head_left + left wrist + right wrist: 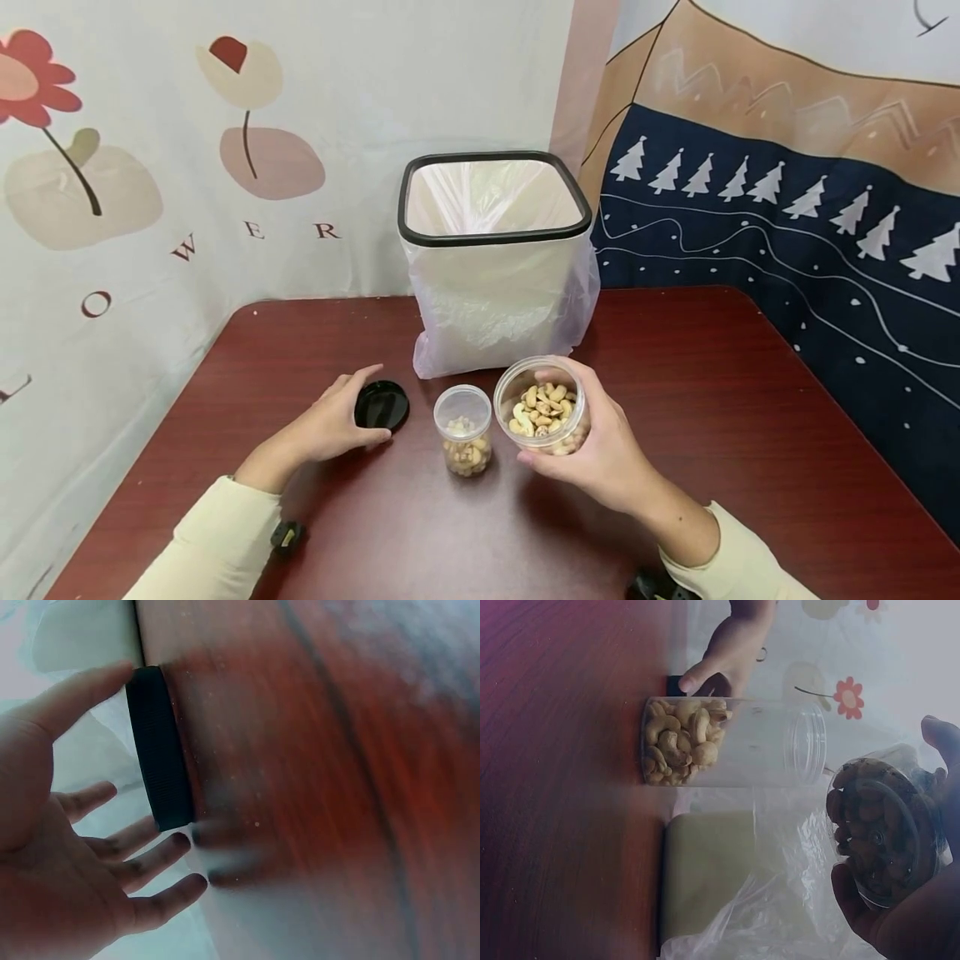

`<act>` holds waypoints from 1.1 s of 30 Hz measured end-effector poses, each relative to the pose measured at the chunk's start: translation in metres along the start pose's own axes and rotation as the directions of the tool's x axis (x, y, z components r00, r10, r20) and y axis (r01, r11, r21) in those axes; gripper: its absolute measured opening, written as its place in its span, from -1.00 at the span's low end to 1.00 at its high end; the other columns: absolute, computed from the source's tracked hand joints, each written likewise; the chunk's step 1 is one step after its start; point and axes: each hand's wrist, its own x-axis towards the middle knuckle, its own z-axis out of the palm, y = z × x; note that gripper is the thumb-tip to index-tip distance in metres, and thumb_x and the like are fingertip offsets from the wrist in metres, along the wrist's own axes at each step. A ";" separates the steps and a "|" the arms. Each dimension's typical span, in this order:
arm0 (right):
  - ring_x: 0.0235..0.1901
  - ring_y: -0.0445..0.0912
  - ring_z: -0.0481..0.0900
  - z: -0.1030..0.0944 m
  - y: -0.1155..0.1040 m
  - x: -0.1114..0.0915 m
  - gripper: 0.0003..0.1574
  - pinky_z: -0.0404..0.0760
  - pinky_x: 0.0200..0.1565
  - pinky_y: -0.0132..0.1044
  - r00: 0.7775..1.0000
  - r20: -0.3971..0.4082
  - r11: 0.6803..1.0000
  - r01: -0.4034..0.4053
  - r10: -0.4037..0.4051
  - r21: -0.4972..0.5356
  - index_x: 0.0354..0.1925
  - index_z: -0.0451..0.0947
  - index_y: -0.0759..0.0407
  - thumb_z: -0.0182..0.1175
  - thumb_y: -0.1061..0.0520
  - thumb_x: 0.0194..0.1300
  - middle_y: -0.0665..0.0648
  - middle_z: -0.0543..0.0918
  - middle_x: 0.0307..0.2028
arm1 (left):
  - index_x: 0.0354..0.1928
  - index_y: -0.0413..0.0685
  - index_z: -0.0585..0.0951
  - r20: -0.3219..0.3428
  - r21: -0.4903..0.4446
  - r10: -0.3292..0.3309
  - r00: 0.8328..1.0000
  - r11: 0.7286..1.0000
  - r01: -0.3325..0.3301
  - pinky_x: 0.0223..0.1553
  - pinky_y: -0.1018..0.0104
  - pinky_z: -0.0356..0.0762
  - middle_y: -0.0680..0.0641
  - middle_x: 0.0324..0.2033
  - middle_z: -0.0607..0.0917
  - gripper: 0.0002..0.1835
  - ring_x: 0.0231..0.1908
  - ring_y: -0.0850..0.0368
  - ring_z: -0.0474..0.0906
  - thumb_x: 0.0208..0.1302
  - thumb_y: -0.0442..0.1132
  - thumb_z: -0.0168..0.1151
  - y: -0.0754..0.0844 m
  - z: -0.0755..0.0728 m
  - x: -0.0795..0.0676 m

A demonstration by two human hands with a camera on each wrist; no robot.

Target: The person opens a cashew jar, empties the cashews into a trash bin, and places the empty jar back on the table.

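Note:
My right hand point(611, 450) grips a wide clear plastic jar point(885, 832) of cashews, thumb and fingers round its side. The jar is lidless, raised and tilted, with its mouth towards the head camera. Just left of it, a narrower clear jar point(467, 454) stands upright on the table, also lidless and partly filled with cashews point(679, 739). My left hand point(337, 421) is spread around a black round lid point(382, 407) lying on the table. In the left wrist view the thumb reaches the lid's point(159, 750) edge, and the other fingers extend loosely near the opposite edge.
Behind the jars stands a bin point(495, 292) with a black rim and a translucent bag lining it. The dark red table point(750, 417) ends at printed cloth hangings point(360, 100) at the back and sides.

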 end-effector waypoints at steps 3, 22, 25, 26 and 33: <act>0.14 -0.12 0.52 0.000 0.000 0.001 0.25 0.46 0.15 -0.49 1.000 -0.003 1.000 0.001 -0.001 0.001 0.40 0.23 -0.11 0.67 0.12 -0.21 -0.01 0.56 0.17 | 0.54 0.03 0.11 -0.023 0.002 -0.013 1.000 1.000 0.013 0.21 -0.50 0.21 -0.33 0.37 0.32 -0.02 0.36 -0.37 0.26 0.20 0.12 0.38 0.003 -0.003 0.000; 0.13 -0.14 0.53 0.003 0.003 0.000 0.25 0.47 0.14 -0.50 1.000 0.002 1.000 -0.018 0.018 -0.018 0.41 0.23 -0.12 0.66 0.10 -0.20 -0.01 0.55 0.17 | 0.48 0.13 0.23 -0.357 -0.306 0.010 0.934 0.943 -0.127 0.35 -0.22 0.20 -0.18 0.35 0.37 -0.40 0.39 -0.19 0.24 0.47 -0.03 0.08 0.042 -0.006 0.025; 0.12 -0.14 0.53 0.003 0.004 0.000 0.25 0.47 0.14 -0.50 1.000 0.004 1.000 -0.021 0.021 -0.021 0.41 0.23 -0.13 0.66 0.09 -0.20 -0.01 0.56 0.17 | 0.48 0.07 0.23 -0.384 -0.359 0.011 0.923 0.919 -0.160 0.38 -0.19 0.21 -0.21 0.37 0.32 -0.42 0.40 -0.18 0.25 0.50 -0.07 0.05 0.049 -0.008 0.029; 0.12 -0.14 0.53 0.003 0.004 0.000 0.25 0.47 0.14 -0.50 1.000 0.005 1.000 -0.021 0.021 -0.022 0.41 0.23 -0.13 0.66 0.09 -0.19 -0.01 0.56 0.17 | 0.48 0.05 0.22 -0.390 -0.378 0.009 0.921 0.910 -0.169 0.39 -0.18 0.21 -0.21 0.38 0.30 -0.43 0.41 -0.18 0.25 0.51 -0.09 0.04 0.050 -0.009 0.031; 0.11 -0.14 0.54 0.004 0.005 -0.001 0.24 0.46 0.13 -0.50 1.000 0.004 0.999 -0.020 0.020 -0.037 0.41 0.23 -0.13 0.66 0.07 -0.19 -0.01 0.56 0.16 | 0.48 -0.09 0.19 -0.440 -0.506 0.004 0.898 0.825 -0.252 0.44 -0.16 0.14 -0.22 0.41 0.27 -0.43 0.43 -0.18 0.24 0.53 -0.12 -0.01 0.067 -0.015 0.041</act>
